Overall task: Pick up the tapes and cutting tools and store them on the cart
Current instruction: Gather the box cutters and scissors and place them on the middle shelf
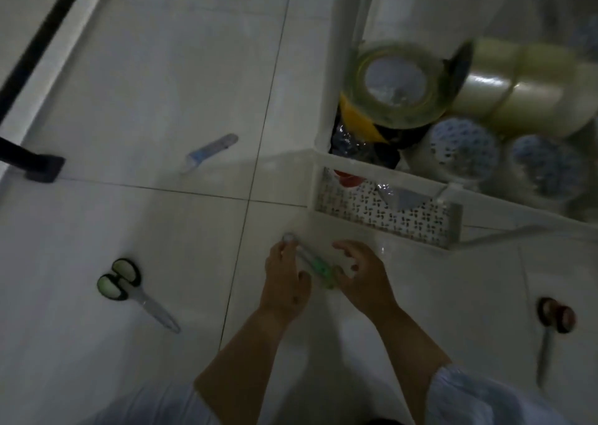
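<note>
Left hand: the left hand (284, 282) pinched the far, capped end of a slim green-and-clear utility knife (315, 267), fingers curled round it.
Right hand: the right hand (362, 279) held the knife's near green end, thumb and fingers bent round it.
Utility knife: held slantwise between both hands, low over the pale tiled floor (145, 78), just in front of the white plastic cart (372, 169).
Cart: its upper tray held several rolls of clear and tan packing tape (393, 84); a small perforated side basket (388, 212) hung on its near wall.
Floor, left: a blue-and-white box cutter (210, 151) and black-and-green-handled scissors (132, 290) lay well apart.
Floor, right: dark-red-handled scissors (553, 327) lay near the cart.
Sleeves: pale blue sleeves (479, 398) showed at the bottom edge.
</note>
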